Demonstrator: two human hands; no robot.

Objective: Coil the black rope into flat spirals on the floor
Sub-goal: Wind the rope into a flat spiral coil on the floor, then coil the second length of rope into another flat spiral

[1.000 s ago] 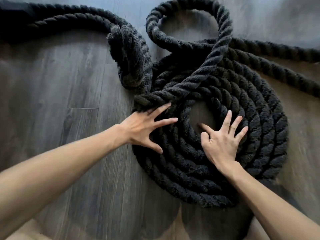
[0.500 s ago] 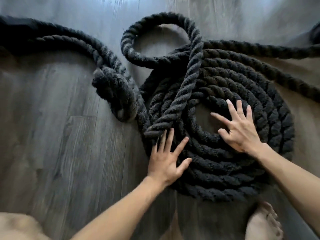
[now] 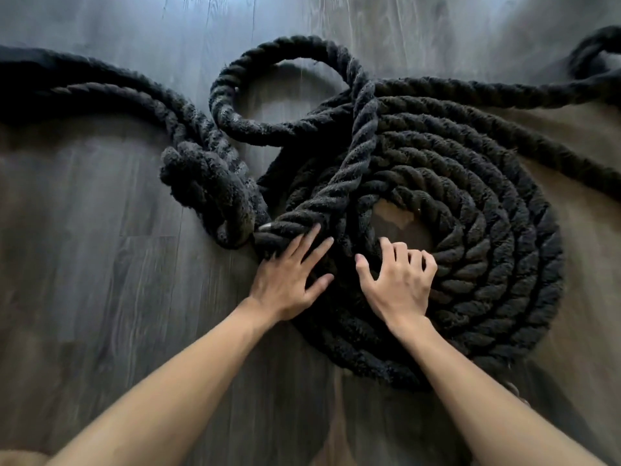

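A thick black rope (image 3: 487, 230) lies in a flat spiral of several turns on the wood floor (image 3: 100, 297), with a small bare gap at its centre. One loose strand (image 3: 363, 142) crosses over the spiral from a loop (image 3: 235, 95) at the top and ends near the coil's left edge. My left hand (image 3: 289, 277) rests flat on the left rim of the coil, fingers straight, fingertips touching that strand's end. My right hand (image 3: 400, 284) sits on the inner turns, fingers curled over the rope beside the central gap.
A bunched, knotted length of rope (image 3: 205, 183) lies just left of the coil, with more rope (image 3: 84, 92) trailing off to the far left. Two further strands (image 3: 504, 92) run from the coil to the right edge.
My right hand has come from the coil's right side to its inner lower turns and its fingers have curled. My left hand has slid to the left rim, by the strand's end.
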